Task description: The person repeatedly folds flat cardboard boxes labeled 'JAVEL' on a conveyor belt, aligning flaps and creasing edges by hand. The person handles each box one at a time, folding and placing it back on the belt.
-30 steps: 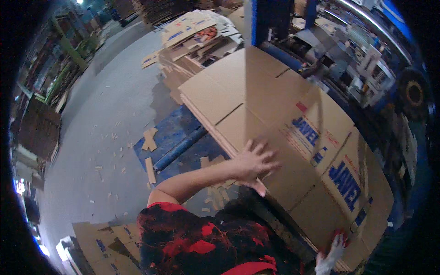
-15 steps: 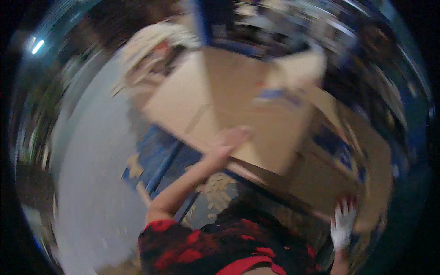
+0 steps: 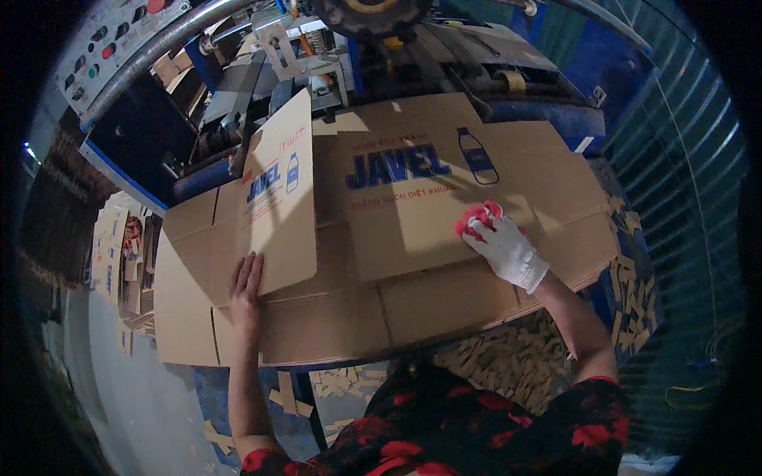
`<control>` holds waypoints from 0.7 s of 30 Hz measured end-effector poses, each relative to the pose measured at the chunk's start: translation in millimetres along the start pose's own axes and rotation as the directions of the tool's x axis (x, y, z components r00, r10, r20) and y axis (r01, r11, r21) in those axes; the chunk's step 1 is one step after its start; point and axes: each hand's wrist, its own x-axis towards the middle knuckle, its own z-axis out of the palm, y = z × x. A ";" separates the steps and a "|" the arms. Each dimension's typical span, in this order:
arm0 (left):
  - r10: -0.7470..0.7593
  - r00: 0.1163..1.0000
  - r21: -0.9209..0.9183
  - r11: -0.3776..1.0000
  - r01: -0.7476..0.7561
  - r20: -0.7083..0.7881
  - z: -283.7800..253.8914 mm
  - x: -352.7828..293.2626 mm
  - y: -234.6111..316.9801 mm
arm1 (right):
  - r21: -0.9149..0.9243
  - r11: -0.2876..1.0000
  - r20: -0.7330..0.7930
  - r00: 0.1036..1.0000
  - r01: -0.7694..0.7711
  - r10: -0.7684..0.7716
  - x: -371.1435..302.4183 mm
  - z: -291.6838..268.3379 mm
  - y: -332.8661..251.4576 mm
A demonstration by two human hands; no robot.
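Observation:
Bare and with its fingers close together, my left hand [image 3: 246, 276] is at the lower left edge of a raised cardboard panel [image 3: 282, 230]; its thumb is hidden. That panel tilts up from the flat cardboard box blanks [image 3: 444, 305] and carries blue and red print with a bottle picture. My right hand [image 3: 504, 247], in a white glove with red-coated fingers, bears on the lower right of a larger printed panel [image 3: 413, 230]. Its fingers are curled in, and whatever may be between them does not show.
A blue machine [image 3: 548, 119] with rollers and a dark wheel [image 3: 369, 16] stands beyond the blanks. At the upper left is a button panel [image 3: 103, 51]. Cardboard scraps [image 3: 516, 357] lie below the front edge. Printed cardboard [image 3: 111, 250] is stacked at left, and a corrugated wall [image 3: 683, 238] rises at right.
The view has swung from the floor and stacked cardboard to the machine. The printed cardboard now lies in front of it, and my gloved right hand has come up onto the printed panel.

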 end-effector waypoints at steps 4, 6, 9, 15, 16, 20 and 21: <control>0.014 0.999 -0.065 0.998 -0.011 0.049 13.2 50.7 -14.9 | -0.001 0.997 -0.063 0.995 -0.072 0.072 41.8 16.9 24.3; -0.003 0.999 -0.152 0.988 0.011 0.054 41.3 78.9 -35.1 | 0.096 0.990 -0.142 0.983 -0.101 0.114 64.0 17.8 40.5; -0.082 0.995 0.156 0.985 0.073 0.056 82.5 135.0 -56.6 | 0.108 0.974 -0.007 0.980 -0.197 0.199 111.1 39.0 82.7; -0.490 0.847 -0.974 -0.019 0.226 0.206 135.0 191.8 -55.4 | -0.169 0.915 -0.052 0.930 -0.367 0.364 226.8 81.9 121.8; -0.401 0.898 -0.860 0.377 0.343 0.182 125.1 178.4 -49.0 | -0.083 0.951 -0.263 0.927 -0.299 0.268 235.6 101.1 117.4; -0.140 0.990 0.078 0.987 0.140 0.002 24.4 93.1 6.0 | 0.458 0.855 -0.117 0.937 -0.244 0.330 159.2 96.0 63.0; -0.210 0.978 0.147 0.967 0.208 0.000 -11.8 55.3 -0.4 | 0.084 0.916 0.216 0.905 -0.392 0.368 145.7 105.7 90.0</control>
